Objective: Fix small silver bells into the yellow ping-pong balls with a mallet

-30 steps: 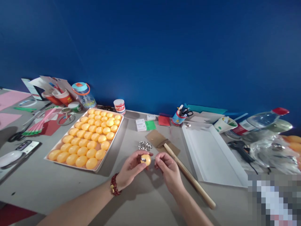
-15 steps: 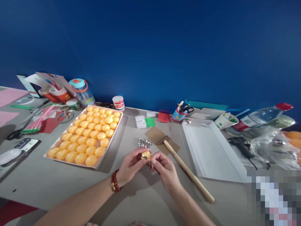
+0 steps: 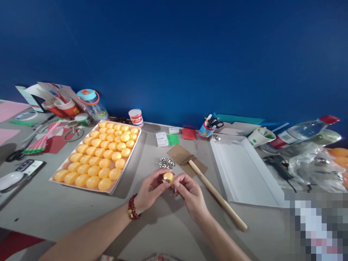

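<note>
One orange ball (image 3: 169, 176) pinched in L hand (image 3: 151, 187), R hand (image 3: 190, 193) w/ fingertips together beside it (contents unclear).

Orange ball (image 3: 169, 175), partly hidden by left hand (image 3: 152, 189) (silver patch (image 3: 166, 179) blurry)

I've got a small yellow ball (image 3: 169, 175) on my feed, round and smooth, low in my view toward six o'clock. It sits in the left hand (image 3: 151, 189), gripped between thumb and fingers, which cover part of its left side. And there, around its seven o'clock, a patch of silver pieces (image 3: 166, 179) gleams on the surface, too small for me to count. At the ball's four o'clock, the right hand (image 3: 187, 192) has thumb and forefinger pinched right beside it; anything between them is too tiny to make out.
</note>
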A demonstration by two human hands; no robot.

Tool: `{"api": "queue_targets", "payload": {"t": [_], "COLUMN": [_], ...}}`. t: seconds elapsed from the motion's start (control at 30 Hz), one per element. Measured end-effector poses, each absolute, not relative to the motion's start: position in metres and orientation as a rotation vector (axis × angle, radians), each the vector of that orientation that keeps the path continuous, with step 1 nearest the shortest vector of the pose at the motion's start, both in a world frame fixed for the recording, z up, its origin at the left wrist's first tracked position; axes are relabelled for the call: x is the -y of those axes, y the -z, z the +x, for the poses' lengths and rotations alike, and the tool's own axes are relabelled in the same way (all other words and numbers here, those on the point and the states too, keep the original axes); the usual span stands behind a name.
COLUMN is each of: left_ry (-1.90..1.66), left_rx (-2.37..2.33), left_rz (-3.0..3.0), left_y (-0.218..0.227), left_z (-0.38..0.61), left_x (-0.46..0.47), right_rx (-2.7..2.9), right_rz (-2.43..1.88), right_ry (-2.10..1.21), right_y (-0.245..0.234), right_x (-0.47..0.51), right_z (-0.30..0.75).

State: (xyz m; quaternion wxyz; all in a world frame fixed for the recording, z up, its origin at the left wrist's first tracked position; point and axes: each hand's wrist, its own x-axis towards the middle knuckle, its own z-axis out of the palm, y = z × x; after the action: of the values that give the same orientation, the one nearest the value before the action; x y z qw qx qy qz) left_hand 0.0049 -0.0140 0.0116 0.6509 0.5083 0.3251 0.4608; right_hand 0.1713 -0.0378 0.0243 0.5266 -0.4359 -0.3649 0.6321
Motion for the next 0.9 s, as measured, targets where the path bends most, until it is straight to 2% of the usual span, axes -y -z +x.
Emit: {"api": "queue_targets", "payload": {"t": [0.9], "left_ry": [-1.045], "left_rx": [-0.751], "left_rz": [1.136], "left_y": [-0.0107], "left_z": [0.0059], "left_x": [0.0136], "right_rx": [0.92], "right_rz": [-1.05], "right_ry": [-1.518], "right_y": [-0.0247], "right_x": [0.0373], "right_z": [0.1718]}}
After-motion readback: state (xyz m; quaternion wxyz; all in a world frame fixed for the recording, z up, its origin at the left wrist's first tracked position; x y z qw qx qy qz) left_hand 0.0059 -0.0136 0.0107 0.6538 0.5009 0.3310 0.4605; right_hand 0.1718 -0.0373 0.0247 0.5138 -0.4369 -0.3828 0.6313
